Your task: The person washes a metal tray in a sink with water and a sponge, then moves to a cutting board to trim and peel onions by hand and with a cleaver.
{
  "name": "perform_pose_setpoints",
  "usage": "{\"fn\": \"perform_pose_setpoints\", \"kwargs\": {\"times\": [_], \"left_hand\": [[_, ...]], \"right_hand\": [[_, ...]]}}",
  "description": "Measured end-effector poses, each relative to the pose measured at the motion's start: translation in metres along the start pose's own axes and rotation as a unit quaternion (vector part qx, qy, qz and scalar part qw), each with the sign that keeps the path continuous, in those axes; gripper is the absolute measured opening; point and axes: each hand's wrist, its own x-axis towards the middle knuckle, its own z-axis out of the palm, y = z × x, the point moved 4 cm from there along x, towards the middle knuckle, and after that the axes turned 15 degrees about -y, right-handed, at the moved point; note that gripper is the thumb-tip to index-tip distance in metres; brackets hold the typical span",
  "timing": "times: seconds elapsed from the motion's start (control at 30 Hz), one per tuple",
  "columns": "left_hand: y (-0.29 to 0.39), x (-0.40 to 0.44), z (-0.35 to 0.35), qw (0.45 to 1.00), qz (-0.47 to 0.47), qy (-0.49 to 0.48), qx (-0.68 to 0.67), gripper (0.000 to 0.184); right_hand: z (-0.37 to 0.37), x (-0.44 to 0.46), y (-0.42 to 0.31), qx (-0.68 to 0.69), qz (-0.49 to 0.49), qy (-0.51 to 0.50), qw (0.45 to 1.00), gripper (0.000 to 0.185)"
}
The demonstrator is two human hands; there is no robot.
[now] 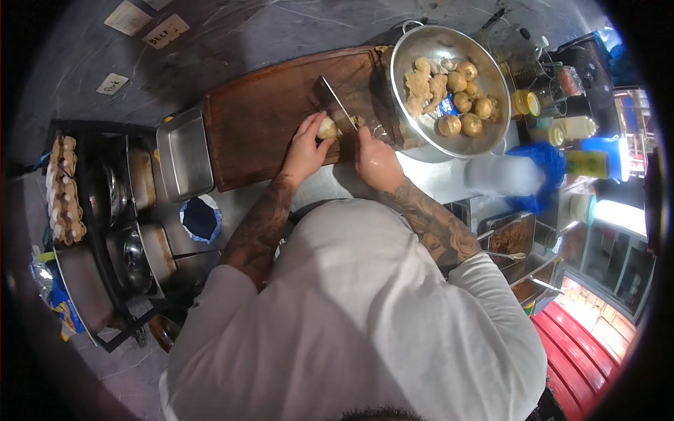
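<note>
My left hand [306,146] is closed around a pale onion [327,128] on the wooden cutting board [256,116]. In my right hand [379,163] is the handle of a cleaver [333,97], its broad blade pointing up and to the left. The blade stands just right of the onion; whether it touches the onion I cannot tell. Small scraps lie beside the blade near my right hand. To the right of the board, a large metal bowl [453,57] holds several brown onions [472,126] and knobbly ginger [418,90].
An empty-looking metal pan [184,156] stands left of the board. A small foil-rimmed dark container [201,219] is nearer me. An egg tray [65,189] sits on the left rack. Sauce bottles [577,128], a blue bag [537,175] and food trays [511,238] are at the right.
</note>
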Motion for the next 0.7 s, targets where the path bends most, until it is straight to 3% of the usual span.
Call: {"fn": "perform_pose_setpoints", "kwargs": {"times": [0.13,0.53,0.7], "left_hand": [[0.006,-0.001,-0.001,1.000,-0.015,0.004,-0.017,0.060],[-0.004,0.002,0.001,0.997,-0.021,-0.010,-0.067,0.058],[0.001,-0.002,-0.004,1.000,0.002,0.000,-0.019,0.056]], "right_hand": [[-0.009,0.000,-0.006,0.026,0.034,-0.022,0.999,0.018],[-0.002,0.014,-0.009,0.023,-0.024,-0.037,0.999,0.025],[-0.010,0.035,-0.030,0.014,0.092,-0.100,0.991,0.025]]}}
